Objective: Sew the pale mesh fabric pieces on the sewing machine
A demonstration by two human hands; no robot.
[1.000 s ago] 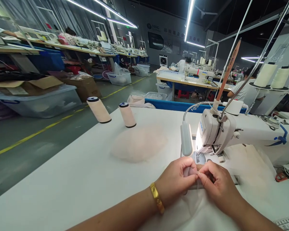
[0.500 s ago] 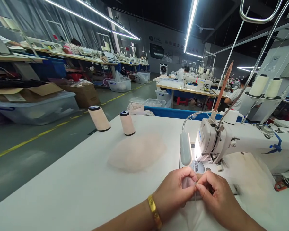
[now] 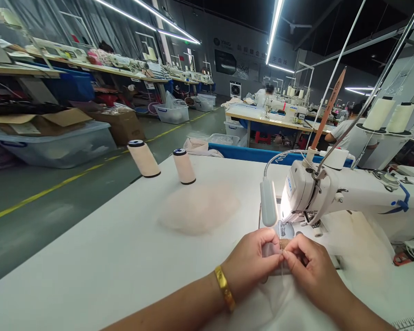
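Just in front of the needle area of a white sewing machine (image 3: 296, 193), my left hand (image 3: 253, 257) and my right hand (image 3: 310, 266) meet fingertip to fingertip. Each pinches thin, pale, sheer fabric (image 3: 279, 294), which hangs down below the fingers towards me. A gold bracelet (image 3: 224, 287) circles my left wrist. The lamp (image 3: 268, 202) lights the needle plate. Another sheer pale piece (image 3: 200, 209) lies flat on the white table (image 3: 89, 262), left of the machine. More beige sheer fabric (image 3: 362, 248) lies to the right under the machine arm.
Two peach thread cones (image 3: 144, 158) stand at the table's far left edge. A brown pencil-like stick (image 3: 329, 110) rises from the machine top. An orange-handled tool (image 3: 402, 258) and cables are at the right. Beyond are plastic bins (image 3: 55, 145), other sewing tables and a seated person (image 3: 343, 131).
The view has shifted slightly, so the table and machine sit higher in the picture. Both hands stay pinched together on the fabric, with little visible change.
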